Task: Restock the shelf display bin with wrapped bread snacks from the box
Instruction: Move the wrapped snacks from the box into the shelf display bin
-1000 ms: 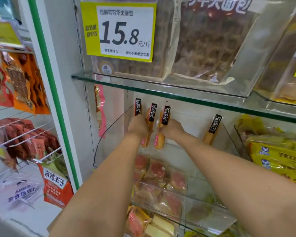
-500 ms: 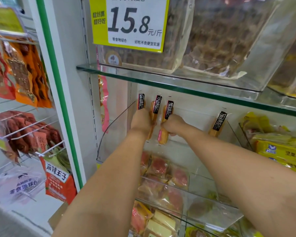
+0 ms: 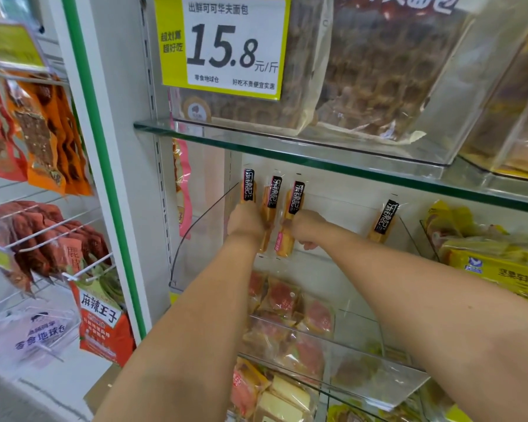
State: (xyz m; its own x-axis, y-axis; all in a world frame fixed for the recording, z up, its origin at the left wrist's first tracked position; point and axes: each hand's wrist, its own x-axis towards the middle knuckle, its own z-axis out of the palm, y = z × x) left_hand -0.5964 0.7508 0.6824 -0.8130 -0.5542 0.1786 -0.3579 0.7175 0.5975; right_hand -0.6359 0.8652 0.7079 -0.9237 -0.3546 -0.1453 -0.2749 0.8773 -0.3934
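Both hands reach into the clear bin (image 3: 195, 226) under the glass shelf (image 3: 287, 141). The left hand (image 3: 247, 222) is curled around the base of the leftmost snack (image 3: 248, 186), which stands upright against the bin's back wall. The right hand (image 3: 308, 228) is closed in a fist just right of the third snack (image 3: 290, 220), touching its wrapper; whether the fingers actually grip it cannot be told. The second snack (image 3: 272, 205) stands between the two hands. A fourth snack (image 3: 384, 220) leans alone well to the right, apart from both hands. Compared with 0.5 s ago, hands and snacks hold the same arrangement; only the view has shifted slightly, so the price tag (image 3: 223, 44) sits a little higher in the picture. Count: four upright snacks with black labels, three grouped at the hands and one separate; two hands; one price tag reading 15.8.
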